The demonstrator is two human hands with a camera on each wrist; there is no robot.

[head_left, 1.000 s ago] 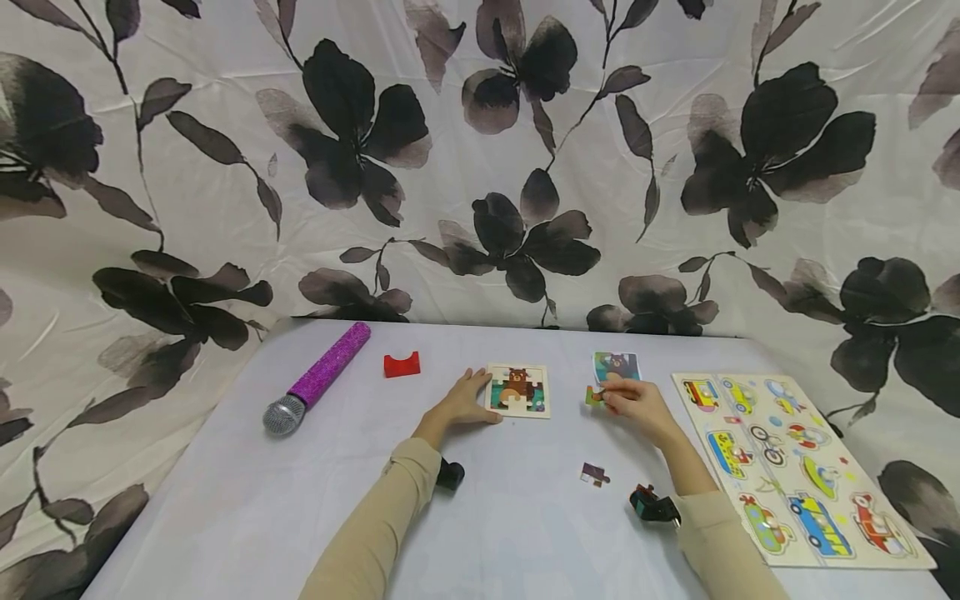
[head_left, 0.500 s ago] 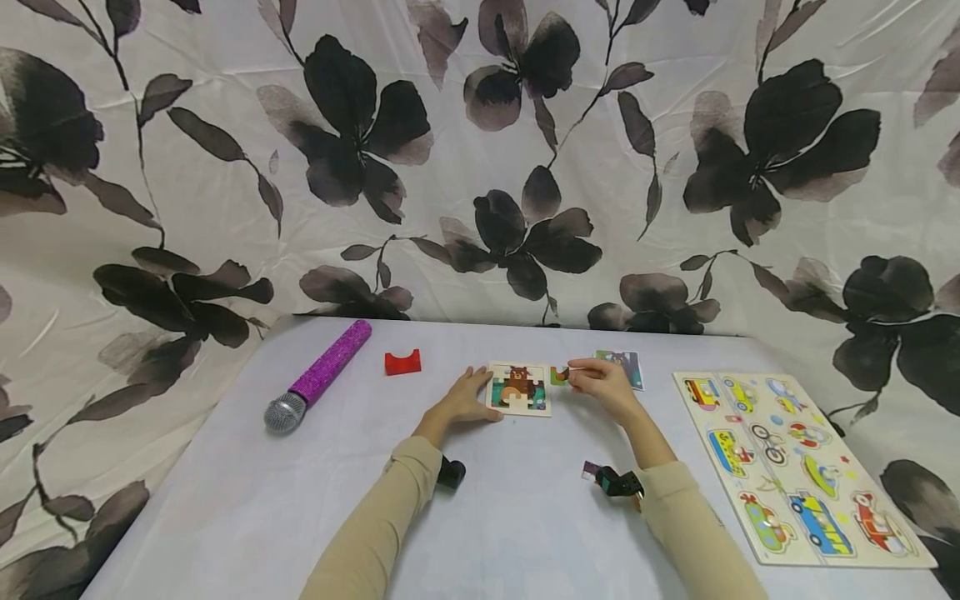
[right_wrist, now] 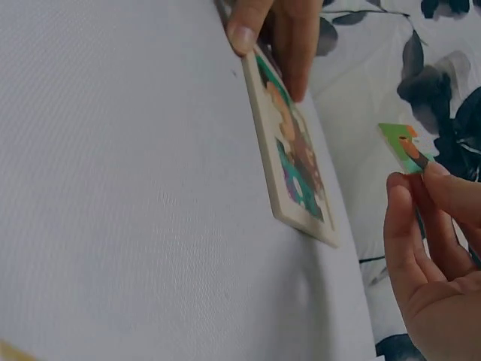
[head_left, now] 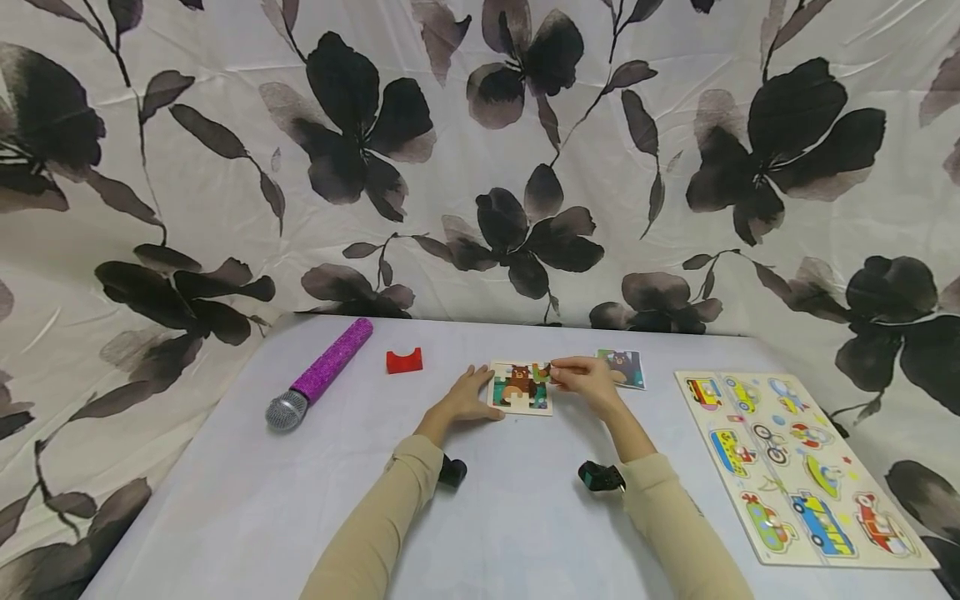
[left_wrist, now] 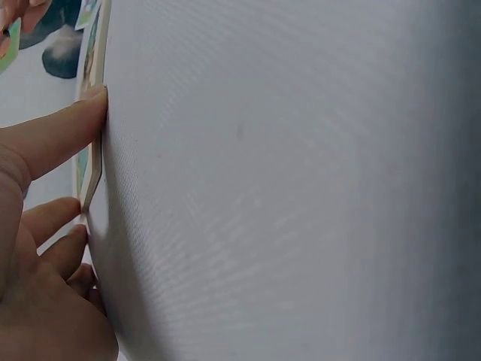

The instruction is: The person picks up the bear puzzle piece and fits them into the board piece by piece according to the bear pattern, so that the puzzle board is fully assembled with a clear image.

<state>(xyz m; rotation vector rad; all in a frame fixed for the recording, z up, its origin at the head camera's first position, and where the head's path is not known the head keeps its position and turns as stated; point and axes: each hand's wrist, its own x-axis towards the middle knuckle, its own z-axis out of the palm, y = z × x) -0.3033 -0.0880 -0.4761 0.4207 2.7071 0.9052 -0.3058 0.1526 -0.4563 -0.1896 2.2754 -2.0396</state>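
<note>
In the head view, a small wooden jigsaw puzzle board (head_left: 521, 412) with a brown bear picture lies on the table, some of its tray bare. My left hand (head_left: 463, 400) holds the board's left side, thumb (left_wrist: 71, 124) on the near edge and fingers around the corner. A green puzzle piece (right_wrist: 396, 143) with an orange and dark patch is pinched between my right hand's (head_left: 588, 383) thumb and fingertips. That piece is raised and overlaps the board's upper right corner in the head view. Just behind the right hand lies a bear picture card (head_left: 624, 368).
A purple glittery microphone (head_left: 330, 362) and a red notched block (head_left: 404, 361) lie to the left. A large wooden board of vehicle pictures (head_left: 885, 562) covers the table's right side. Floral cloth (head_left: 517, 167) hangs behind the table. Each wrist bears a black camera (head_left: 600, 477).
My right hand has carried the green puzzle piece left, from beside the card to the board's upper right corner. The loose dark piece is now hidden near the right wrist. My left hand stays put.
</note>
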